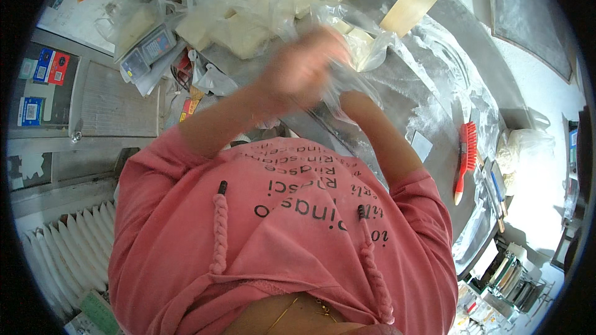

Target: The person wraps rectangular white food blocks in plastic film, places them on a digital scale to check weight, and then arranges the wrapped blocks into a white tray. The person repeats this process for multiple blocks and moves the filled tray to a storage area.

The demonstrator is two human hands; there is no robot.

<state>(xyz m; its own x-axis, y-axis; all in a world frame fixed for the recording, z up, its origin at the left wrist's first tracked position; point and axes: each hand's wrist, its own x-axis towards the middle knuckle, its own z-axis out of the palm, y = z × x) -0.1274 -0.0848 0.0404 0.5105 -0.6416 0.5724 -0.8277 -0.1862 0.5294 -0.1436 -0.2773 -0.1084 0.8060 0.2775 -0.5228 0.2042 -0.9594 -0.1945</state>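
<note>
My left hand (309,63) is blurred by motion above the near edge of the grey, floured worktop (396,88). To its right my right hand (356,102) is mostly hidden inside or behind a clear plastic bag (342,86), whose film spreads between the two hands. Whether the left fingers grip the film cannot be told. Just beyond the hands, pale dough-like pieces (242,35) lie in and under clear plastic bags.
A wooden block or roller (413,2) lies at the back right. On the right are a red brush (467,158), a flat pale scraper (421,146) and long-handled tools (496,188). A digital scale (146,53) stands at the left, near a radiator (70,256).
</note>
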